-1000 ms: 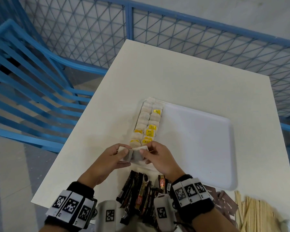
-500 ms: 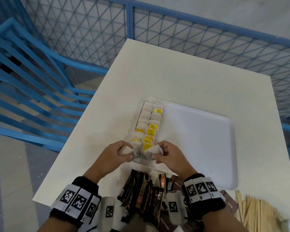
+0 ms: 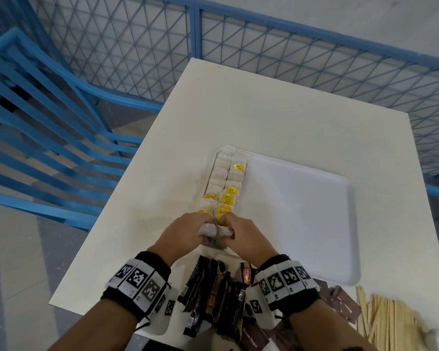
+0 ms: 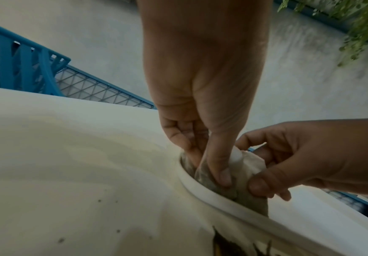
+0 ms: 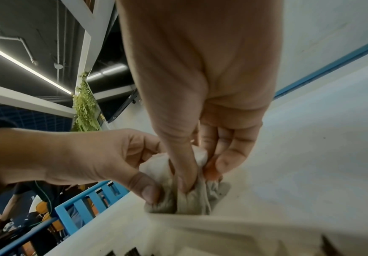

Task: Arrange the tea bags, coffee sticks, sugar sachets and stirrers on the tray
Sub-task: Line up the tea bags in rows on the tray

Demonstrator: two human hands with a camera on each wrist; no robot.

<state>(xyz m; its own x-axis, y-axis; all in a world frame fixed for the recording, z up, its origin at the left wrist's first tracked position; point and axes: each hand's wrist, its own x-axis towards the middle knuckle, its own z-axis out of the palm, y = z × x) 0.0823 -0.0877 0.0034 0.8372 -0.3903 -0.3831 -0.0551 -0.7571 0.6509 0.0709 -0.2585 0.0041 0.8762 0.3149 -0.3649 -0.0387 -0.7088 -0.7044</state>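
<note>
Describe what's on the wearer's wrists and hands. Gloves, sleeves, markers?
Left hand and right hand are bare: no gloves or sleeves. Each wrist has a black wristband carrying white blocks printed with black square fiducial markers, plus a white marked camera pod underneath.

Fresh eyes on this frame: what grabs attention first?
Both hands, the left hand and right hand, each pinching a pale paper tea bag at the near left corner of the white plastic tray. Behind them, two neat rows of tea bags with yellow tags line the tray's left edge. Dark coffee sticks lie piled on the white table between the wrists.
</note>
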